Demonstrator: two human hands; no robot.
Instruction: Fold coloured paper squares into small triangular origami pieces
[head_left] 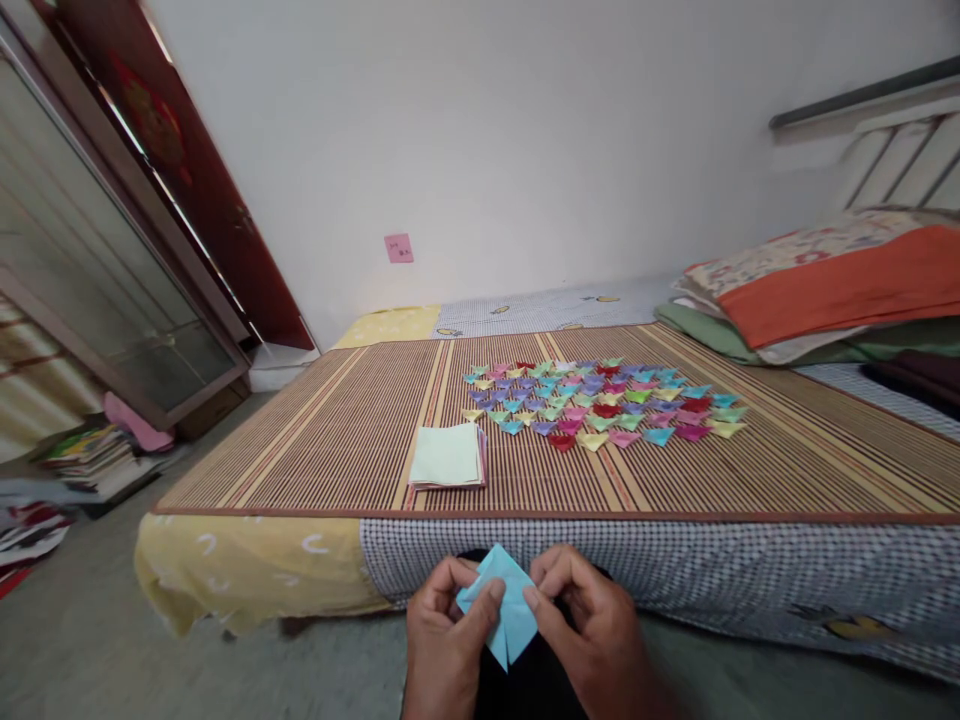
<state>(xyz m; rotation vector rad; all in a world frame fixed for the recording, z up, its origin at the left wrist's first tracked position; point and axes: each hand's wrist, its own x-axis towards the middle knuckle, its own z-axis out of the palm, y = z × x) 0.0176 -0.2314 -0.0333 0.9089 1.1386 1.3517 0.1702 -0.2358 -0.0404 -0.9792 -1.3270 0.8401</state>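
A light blue folded paper (pixel 514 604) is held up in front of the bed's edge, its corners pointing up and down, with a slit running to the bottom tip. My left hand (pixel 452 630) pinches its left side, thumb on the front face. At the right corner, my right hand (pixel 581 615) grips the paper between thumb and fingers. On the striped mat (pixel 315 440) lies a stack of square paper sheets (pixel 445 456), pale green on top. Rows of small folded paper pieces (pixel 592 440) in many colours spread to the right of the stack.
Folded bedding (pixel 832 280) in orange and green lies at the right of the bed. A pink note (pixel 399 248) is stuck on the white wall. Books (pixel 88 450) are piled on the left, near a glass-panelled door (pixel 112 240). A checkered sheet (pixel 697 565) hangs over the bed's front edge.
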